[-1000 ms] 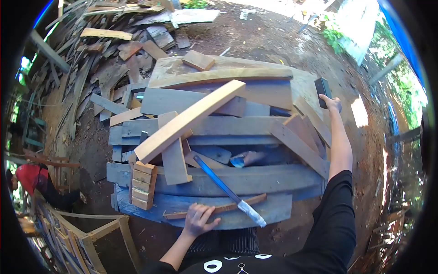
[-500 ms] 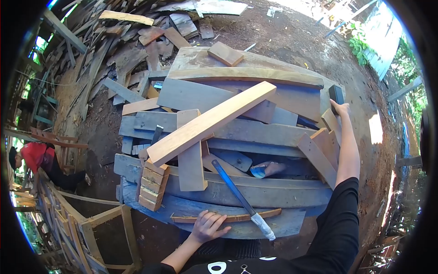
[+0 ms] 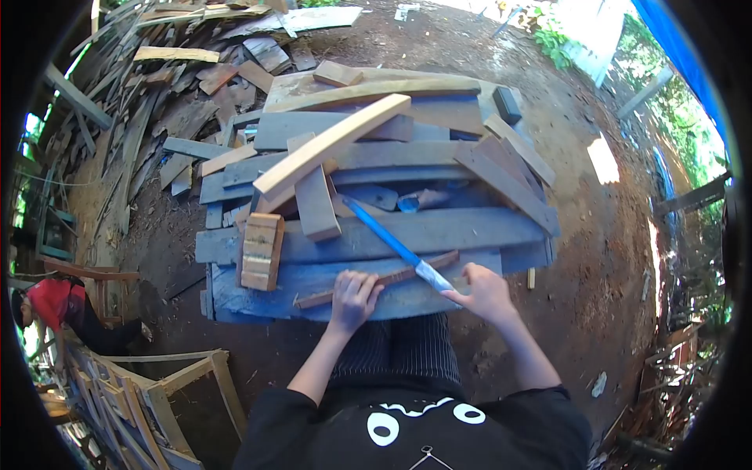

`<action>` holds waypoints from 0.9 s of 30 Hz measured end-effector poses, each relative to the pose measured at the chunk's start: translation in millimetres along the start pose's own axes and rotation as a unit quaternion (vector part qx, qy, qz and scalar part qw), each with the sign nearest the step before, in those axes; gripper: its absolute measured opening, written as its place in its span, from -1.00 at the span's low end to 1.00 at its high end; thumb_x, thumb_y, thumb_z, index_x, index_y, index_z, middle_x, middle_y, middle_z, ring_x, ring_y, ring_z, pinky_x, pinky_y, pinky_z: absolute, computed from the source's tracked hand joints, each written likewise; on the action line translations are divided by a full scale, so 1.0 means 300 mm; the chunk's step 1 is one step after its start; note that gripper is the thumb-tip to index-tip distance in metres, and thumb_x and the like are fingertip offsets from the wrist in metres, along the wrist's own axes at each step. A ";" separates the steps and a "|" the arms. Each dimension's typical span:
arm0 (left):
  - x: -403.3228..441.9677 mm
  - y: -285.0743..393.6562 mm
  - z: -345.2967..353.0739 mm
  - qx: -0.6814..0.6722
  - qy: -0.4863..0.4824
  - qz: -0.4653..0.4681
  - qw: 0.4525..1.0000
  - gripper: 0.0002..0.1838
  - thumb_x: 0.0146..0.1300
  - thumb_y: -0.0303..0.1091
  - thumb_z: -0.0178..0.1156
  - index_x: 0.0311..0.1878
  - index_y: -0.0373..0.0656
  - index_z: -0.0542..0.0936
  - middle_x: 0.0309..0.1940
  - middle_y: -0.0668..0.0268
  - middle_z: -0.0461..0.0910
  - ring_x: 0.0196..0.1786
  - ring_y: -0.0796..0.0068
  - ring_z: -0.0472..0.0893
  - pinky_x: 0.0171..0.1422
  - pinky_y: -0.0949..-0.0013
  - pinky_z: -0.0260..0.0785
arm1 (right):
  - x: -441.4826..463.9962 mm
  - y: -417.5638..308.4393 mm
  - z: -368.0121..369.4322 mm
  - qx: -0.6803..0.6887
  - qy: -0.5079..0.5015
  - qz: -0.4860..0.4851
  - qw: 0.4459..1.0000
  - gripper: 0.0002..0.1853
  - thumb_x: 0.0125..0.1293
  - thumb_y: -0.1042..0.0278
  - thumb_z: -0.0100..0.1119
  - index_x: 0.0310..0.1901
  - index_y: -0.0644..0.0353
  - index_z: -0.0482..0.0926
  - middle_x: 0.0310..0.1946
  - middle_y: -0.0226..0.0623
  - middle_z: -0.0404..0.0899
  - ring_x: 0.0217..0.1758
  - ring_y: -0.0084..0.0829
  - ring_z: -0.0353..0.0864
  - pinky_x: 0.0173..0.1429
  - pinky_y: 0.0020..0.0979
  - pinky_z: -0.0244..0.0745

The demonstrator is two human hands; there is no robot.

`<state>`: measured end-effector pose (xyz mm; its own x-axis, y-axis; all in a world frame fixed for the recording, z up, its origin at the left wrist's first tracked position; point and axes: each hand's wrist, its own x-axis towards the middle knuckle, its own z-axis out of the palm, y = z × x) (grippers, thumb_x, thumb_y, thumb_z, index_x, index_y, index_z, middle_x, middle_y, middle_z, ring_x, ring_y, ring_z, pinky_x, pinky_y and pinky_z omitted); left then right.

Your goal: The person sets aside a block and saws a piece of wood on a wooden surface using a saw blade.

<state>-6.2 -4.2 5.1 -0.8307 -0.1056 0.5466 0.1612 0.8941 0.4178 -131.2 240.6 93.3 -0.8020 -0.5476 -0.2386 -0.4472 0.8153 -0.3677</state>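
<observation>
Drawn back, since the earlier frame, from the black block (image 3: 507, 104) at the upper right to the near edge of the counter (image 3: 266, 304), with the right hand (image 3: 487, 294). Seen there partly open, fingers loosely bent, thumb at the end of the wrapped handle (image 3: 433, 276); impossible to tell any firm grip. Pressing with the left hand (image 3: 354, 299), fingers curled closed over the thin wooden strip (image 3: 399, 274), in the lower middle of the frame. Lying across that strip, the long bar (image 3: 384, 227), slanting toward the upper left. Best to close fully around the wrapping before lifting, keep left fingers clear of the bar, hold the strip flat, and avoid knocking the pale beam (image 3: 333, 145) beyond.
</observation>
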 end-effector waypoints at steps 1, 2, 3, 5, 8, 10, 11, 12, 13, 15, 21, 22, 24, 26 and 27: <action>0.002 0.004 -0.004 -0.009 0.005 0.000 1.000 -0.76 -0.02 -0.38 0.37 -0.24 -0.21 0.64 -0.32 0.26 0.53 -0.16 0.22 0.51 0.06 0.14 0.35 | -0.036 -0.005 0.080 -0.016 0.031 -0.017 0.999 -0.49 0.05 -0.10 0.36 -0.24 0.21 0.47 -0.29 -0.12 0.57 -0.18 -0.13 0.62 -0.14 -0.18 0.52; 0.006 0.006 -0.006 -0.018 0.016 0.007 1.000 -0.76 -0.04 -0.41 0.37 -0.26 -0.23 0.63 -0.33 0.25 0.53 -0.18 0.19 0.52 0.02 0.16 0.36 | -0.056 -0.027 0.130 0.008 0.031 -0.004 0.999 -0.52 0.07 -0.02 0.36 -0.24 0.22 0.44 -0.28 -0.11 0.56 -0.17 -0.10 0.61 -0.12 -0.15 0.52; -0.004 0.002 -0.001 -0.022 0.016 0.011 1.000 -0.77 -0.04 -0.41 0.38 -0.27 -0.22 0.63 -0.32 0.24 0.53 -0.17 0.19 0.52 0.03 0.17 0.36 | -0.057 -0.051 0.170 0.031 0.033 0.008 0.999 -0.56 0.09 0.05 0.35 -0.24 0.23 0.42 -0.28 -0.09 0.56 -0.16 -0.07 0.60 -0.11 -0.13 0.51; -0.010 -0.001 0.002 -0.031 0.029 0.026 0.999 -0.78 -0.05 -0.42 0.38 -0.29 -0.22 0.63 -0.32 0.24 0.53 -0.17 0.18 0.53 0.01 0.18 0.38 | -0.048 -0.074 0.255 0.050 0.103 -0.001 0.993 -0.64 0.13 0.18 0.32 -0.24 0.23 0.39 -0.30 -0.07 0.55 -0.18 -0.02 0.59 -0.14 -0.10 0.51; -0.027 -0.011 0.015 -0.068 0.031 0.025 0.997 -0.81 -0.03 -0.43 0.36 -0.30 -0.21 0.62 -0.28 0.21 0.54 -0.20 0.18 0.55 -0.06 0.20 0.44 | -0.052 -0.127 0.264 0.073 0.119 0.031 0.990 -0.55 0.21 -0.03 0.24 -0.24 0.25 0.39 -0.42 0.02 0.60 -0.29 0.07 0.63 -0.24 -0.01 0.50; -0.038 -0.021 0.020 -0.087 0.017 0.019 0.996 -0.82 -0.02 -0.46 0.35 -0.31 -0.22 0.61 -0.29 0.23 0.55 -0.21 0.20 0.58 -0.11 0.22 0.47 | -0.054 -0.151 0.263 0.100 0.092 0.076 0.988 -0.56 0.21 -0.03 0.23 -0.24 0.24 0.41 -0.46 0.06 0.61 -0.30 0.08 0.64 -0.23 -0.01 0.50; -0.040 -0.015 0.015 -0.097 0.013 0.018 0.995 -0.83 -0.02 -0.47 0.34 -0.31 -0.22 0.61 -0.30 0.23 0.55 -0.20 0.20 0.58 -0.11 0.22 0.47 | -0.063 -0.156 0.273 0.101 0.090 0.091 0.987 -0.58 0.21 0.01 0.25 -0.23 0.25 0.42 -0.47 0.07 0.61 -0.29 0.07 0.64 -0.23 -0.01 0.50; -0.048 -0.007 0.012 -0.104 0.007 0.005 0.995 -0.83 -0.01 -0.48 0.34 -0.30 -0.22 0.61 -0.28 0.22 0.55 -0.20 0.19 0.59 -0.10 0.23 0.48 | -0.080 -0.149 0.288 0.137 0.100 0.077 0.982 -0.61 0.22 0.05 0.24 -0.22 0.25 0.43 -0.46 0.06 0.62 -0.29 0.07 0.64 -0.23 -0.01 0.50; -0.043 0.001 0.015 -0.110 0.005 -0.006 0.994 -0.82 0.00 -0.48 0.34 -0.28 -0.23 0.62 -0.27 0.21 0.56 -0.19 0.19 0.59 -0.09 0.23 0.48 | -0.087 -0.127 0.297 0.170 0.114 0.061 0.977 -0.63 0.23 0.09 0.23 -0.20 0.25 0.43 -0.46 0.06 0.62 -0.29 0.07 0.64 -0.23 -0.01 0.50; -0.043 0.026 0.025 -0.117 0.011 -0.021 0.993 -0.81 0.01 -0.49 0.33 -0.26 -0.24 0.63 -0.25 0.19 0.57 -0.17 0.18 0.59 -0.06 0.23 0.47 | -0.133 -0.104 0.292 0.179 0.161 0.047 0.970 -0.77 0.28 0.30 0.17 -0.17 0.26 0.45 -0.50 -0.02 0.63 -0.39 -0.05 0.67 -0.30 -0.11 0.53; -0.029 0.107 0.082 -0.092 0.017 -0.064 0.994 -0.76 0.02 -0.47 0.33 -0.18 -0.23 0.65 -0.25 0.19 0.59 -0.13 0.18 0.58 0.00 0.23 0.45 | -0.315 -0.095 0.307 0.404 0.111 0.102 0.902 -0.82 0.29 0.46 0.08 -0.10 0.26 0.45 -0.57 -0.18 0.63 -0.57 -0.32 0.66 -0.43 -0.30 0.52; -0.025 0.117 0.069 -0.074 0.004 -0.049 0.996 -0.77 0.01 -0.46 0.35 -0.20 -0.22 0.67 -0.27 0.21 0.60 -0.15 0.22 0.58 -0.03 0.25 0.46 | -0.331 -0.078 0.341 0.381 0.125 0.099 0.911 -0.80 0.28 0.47 0.08 -0.07 0.25 0.44 -0.56 -0.17 0.63 -0.56 -0.28 0.66 -0.42 -0.28 0.53; -0.019 0.110 0.075 -0.074 0.003 -0.039 0.996 -0.78 0.01 -0.43 0.35 -0.23 -0.22 0.67 -0.30 0.23 0.60 -0.17 0.24 0.57 -0.05 0.25 0.45 | -0.357 -0.063 0.392 0.266 0.201 0.056 0.941 -0.77 0.25 0.51 0.04 -0.05 0.23 0.40 -0.51 -0.08 0.63 -0.44 -0.07 0.67 -0.33 -0.13 0.53; -0.026 0.100 0.082 -0.073 0.001 -0.030 0.997 -0.80 0.01 -0.40 0.36 -0.25 -0.21 0.67 -0.32 0.24 0.60 -0.18 0.24 0.57 -0.07 0.26 0.45 | -0.380 -0.064 0.423 0.221 0.201 0.063 0.952 -0.77 0.24 0.50 0.03 -0.06 0.22 0.38 -0.47 -0.02 0.62 -0.37 0.03 0.64 -0.28 -0.04 0.50; -0.020 0.092 0.088 -0.071 0.002 -0.026 0.997 -0.80 0.01 -0.39 0.36 -0.26 -0.21 0.68 -0.33 0.25 0.61 -0.19 0.25 0.57 -0.07 0.26 0.45 | -0.386 -0.077 0.429 0.198 0.199 0.066 0.958 -0.77 0.23 0.50 0.02 -0.06 0.22 0.37 -0.45 0.02 0.61 -0.33 0.08 0.63 -0.25 0.00 0.49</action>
<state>-10.9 32.6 -5.8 -0.8381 -0.1523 0.5237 0.1917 0.8167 0.5443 22.9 260.8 13.9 -0.9639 -0.2651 0.0263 -0.2098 0.6946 -0.6881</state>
